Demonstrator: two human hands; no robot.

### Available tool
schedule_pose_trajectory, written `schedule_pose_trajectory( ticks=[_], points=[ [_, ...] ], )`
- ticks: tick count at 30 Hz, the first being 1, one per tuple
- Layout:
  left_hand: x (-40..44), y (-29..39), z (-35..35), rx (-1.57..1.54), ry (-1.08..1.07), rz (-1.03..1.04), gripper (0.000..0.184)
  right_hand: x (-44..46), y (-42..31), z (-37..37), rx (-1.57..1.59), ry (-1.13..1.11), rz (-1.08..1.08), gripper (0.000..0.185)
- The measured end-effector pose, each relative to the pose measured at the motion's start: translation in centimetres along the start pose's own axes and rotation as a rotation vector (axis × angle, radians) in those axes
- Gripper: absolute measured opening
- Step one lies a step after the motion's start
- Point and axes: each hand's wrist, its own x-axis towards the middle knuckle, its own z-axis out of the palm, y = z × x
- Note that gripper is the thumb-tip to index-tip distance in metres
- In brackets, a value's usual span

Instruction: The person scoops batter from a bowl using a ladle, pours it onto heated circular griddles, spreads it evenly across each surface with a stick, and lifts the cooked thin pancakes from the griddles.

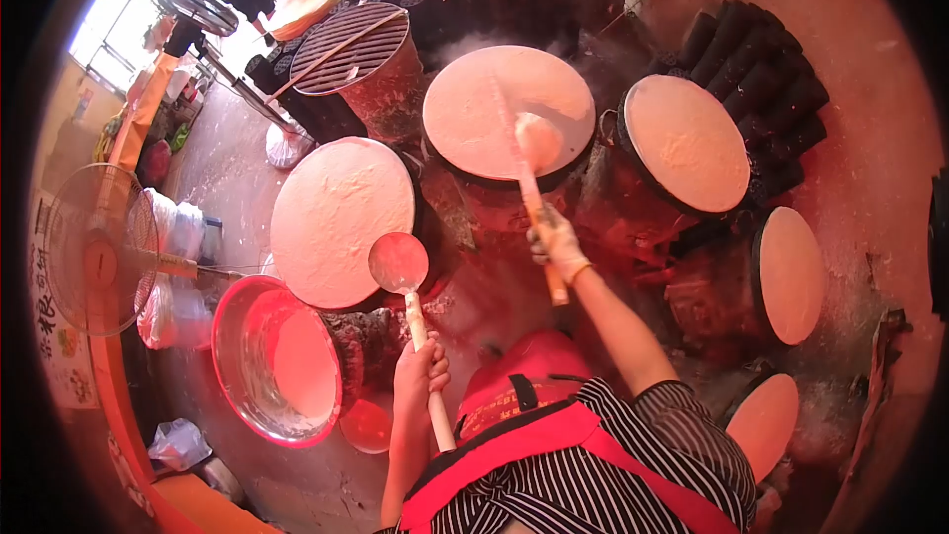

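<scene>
My right hand (pixel 558 240), in a thin pale glove, is closed around the wooden handle of a batter spreader (pixel 534 196). The spreader's thin blade lies on the round griddle (pixel 465 169) at centre, against a mound of pale batter (pixel 539 141). A layer of batter covers most of that griddle, with a greyer patch right of the blade. My left hand (pixel 422 369) grips the wooden handle of a ladle (pixel 398 262). The ladle's round bowl, coated with batter, hangs over the lower right edge of the left batter-covered griddle (pixel 341 222).
A red-rimmed basin (pixel 223 376) of batter stands at lower left. More batter-covered griddles (pixel 687 143) curve around the right side, near stacked dark cylinders (pixel 756 79). A slatted drum (pixel 353 49) stands behind. At far left is a fan (pixel 101 257). Steam drifts around the griddles.
</scene>
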Motion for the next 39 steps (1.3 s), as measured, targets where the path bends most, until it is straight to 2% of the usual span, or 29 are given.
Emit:
schedule_pose_trajectory(
  ticks=[2,3,6,7,8,10,11,13,16,18,20,21,24,26,28,30,32,33,34,36,37,39],
  points=[
    [0.7,-0.6,1.7,0.019,0.017,-0.005,0.015,1.0,-1.9,-3.5,-0.072,0.066,-0.034,0.037],
    [1.0,-0.9,2.6,0.031,0.025,-0.005,0.014,1.0,-3.4,-3.4,-0.048,0.063,-0.079,0.042],
    [2.4,-2.1,5.6,-0.011,-0.005,-0.001,0.013,2.0,-4.9,-0.4,0.131,0.101,-0.029,0.043],
    [3.0,-2.3,6.8,0.003,0.007,-0.002,0.013,1.7,-4.3,-0.3,-0.051,0.049,0.011,0.047],
    [3.5,-2.5,8.0,0.019,0.023,-0.004,0.013,0.5,-4.2,-1.7,-0.196,-0.180,-0.054,0.048],
    [4.4,-2.9,10.0,0.048,0.040,-0.008,0.013,-1.3,-6.0,-5.2,-0.315,-0.246,0.104,0.051],
    [4.7,-3.1,11.2,0.062,0.038,-0.008,0.014,-1.3,-7.1,-7.8,-0.322,-0.199,0.126,0.052],
    [5.7,-4.0,12.7,0.081,0.037,0.000,0.016,0.4,-9.0,-13.9,-0.315,-0.125,0.075,0.051],
    [6.9,-5.6,14.3,0.106,0.047,0.014,0.022,3.0,-15.0,-16.7,-0.467,-0.092,-0.016,0.049],
    [7.3,-6.5,15.9,0.103,0.068,0.020,0.028,5.7,-17.4,-15.5,-0.560,-0.061,-0.150,0.046],
    [7.7,-7.0,17.2,0.042,0.065,0.033,0.034,6.6,-18.4,-11.2,-0.571,0.049,-0.197,0.045],
    [7.8,-7.0,17.7,0.015,0.061,0.039,0.037,9.7,-16.3,-11.6,-0.800,0.033,-0.330,0.045],
    [7.8,-6.1,18.3,0.009,-0.040,0.001,0.037,9.0,-15.9,-9.2,-1.117,-0.154,-0.488,0.045],
    [7.9,-5.6,17.7,-0.003,-0.056,0.040,0.035,7.0,-15.8,-9.9,-0.825,-0.219,-0.517,0.044],
    [8.0,-5.0,18.2,-0.062,-0.014,0.104,0.028,7.2,-13.6,-12.0,-0.490,0.046,-0.738,0.042],
    [7.8,-3.7,17.6,-0.001,0.006,0.035,0.025,7.1,-10.5,-11.2,-0.300,0.330,-0.685,0.043],
    [8.4,-2.9,17.4,-0.040,-0.036,0.002,0.016,8.4,-7.2,-9.4,-0.433,0.248,-0.681,0.043],
    [8.8,-2.6,16.8,-0.047,-0.090,-0.029,0.014,8.6,-7.3,-8.3,-0.480,0.152,-0.597,0.042],
    [8.9,-2.4,17.0,-0.053,-0.142,-0.064,0.011,7.9,-8.2,-6.9,-0.525,0.061,-0.508,0.042],
    [9.1,-2.4,17.4,-0.005,-0.079,-0.069,0.008,5.3,-11.6,-6.1,-0.436,0.061,-0.358,0.041],
    [9.2,-2.4,16.9,0.014,-0.087,-0.069,0.008,5.3,-11.7,-7.5,-0.398,0.097,-0.414,0.041],
    [9.2,-2.3,16.6,0.077,-0.049,-0.051,0.008,7.6,-9.8,-11.2,-0.361,0.236,-0.791,0.040]
  ],
)
